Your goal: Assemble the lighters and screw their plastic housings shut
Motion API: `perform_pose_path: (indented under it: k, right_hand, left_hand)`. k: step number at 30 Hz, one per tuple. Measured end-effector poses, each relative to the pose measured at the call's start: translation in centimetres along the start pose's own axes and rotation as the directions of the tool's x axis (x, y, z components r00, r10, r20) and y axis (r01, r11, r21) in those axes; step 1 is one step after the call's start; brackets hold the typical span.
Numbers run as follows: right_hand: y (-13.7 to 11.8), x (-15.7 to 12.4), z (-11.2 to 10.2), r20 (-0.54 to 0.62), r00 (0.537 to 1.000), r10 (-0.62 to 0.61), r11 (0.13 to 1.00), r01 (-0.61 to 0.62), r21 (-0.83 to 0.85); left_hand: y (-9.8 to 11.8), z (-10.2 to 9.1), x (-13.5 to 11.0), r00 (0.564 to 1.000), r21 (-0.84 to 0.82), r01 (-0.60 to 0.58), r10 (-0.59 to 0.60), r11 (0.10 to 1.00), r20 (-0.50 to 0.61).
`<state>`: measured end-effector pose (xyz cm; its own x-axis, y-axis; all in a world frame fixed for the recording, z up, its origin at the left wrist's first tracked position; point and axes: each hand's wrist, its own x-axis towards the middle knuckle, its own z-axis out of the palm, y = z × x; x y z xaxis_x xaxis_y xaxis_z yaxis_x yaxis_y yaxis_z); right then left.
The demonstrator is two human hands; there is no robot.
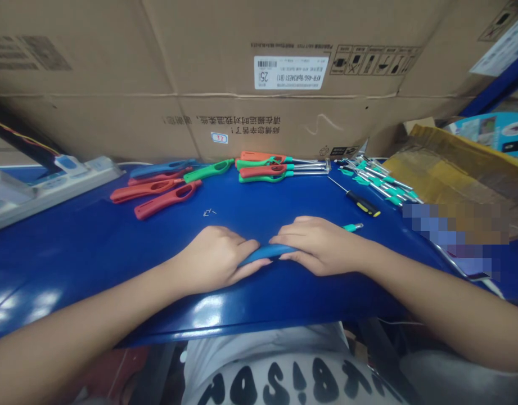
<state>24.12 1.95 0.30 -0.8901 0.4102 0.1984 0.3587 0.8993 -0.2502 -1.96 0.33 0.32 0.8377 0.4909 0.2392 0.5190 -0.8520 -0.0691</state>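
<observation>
Near the front of the blue table, a blue plastic lighter handle lies level between my two hands. My left hand is closed around its left end. My right hand grips the other end, fingers curled over the top and thumb below. The handle's ends are hidden in my palms. Just behind my right wrist, a green-tipped metal lighter tube pokes out; whether it joins the blue handle I cannot tell. A few tiny screws lie behind my left hand.
Loose coloured lighter handles lie at the back left. Several assembled lighters are stacked at the back middle. A screwdriver and metal lighter tubes lie right. A power strip runs along the left; cardboard stands behind.
</observation>
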Motion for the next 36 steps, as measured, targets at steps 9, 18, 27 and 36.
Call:
perform_pose_path:
  k: [9, 18, 27, 36]
  right_hand:
    - [1.8, -0.6, -1.5, -0.046, 0.996, 0.082, 0.979, -0.089, -0.185]
    - [1.8, -0.5, -1.1, -0.113, 0.992, 0.051, 0.94, -0.086, -0.331]
    - [2.9, -1.0, -2.3, -0.103, 0.963, 0.249, 0.899, -0.27, -0.344]
    - [5.7, -2.7, -4.8, -0.173, 0.906, 0.386, 0.777, -0.42, -0.469]
  left_hand:
    - [-2.0, -0.2, -0.1, 0.997, 0.041, 0.049, -0.051, 0.998, 0.064]
    - [-1.3, 0.1, 0.2, 0.974, -0.061, 0.202, -0.194, 0.978, 0.116]
    - [-1.8, 0.2, 0.1, 0.957, 0.015, 0.277, -0.278, 0.961, 0.081]
    - [-2.7, 0.0, 0.1, 0.928, 0.065, 0.359, -0.363, 0.931, 0.085]
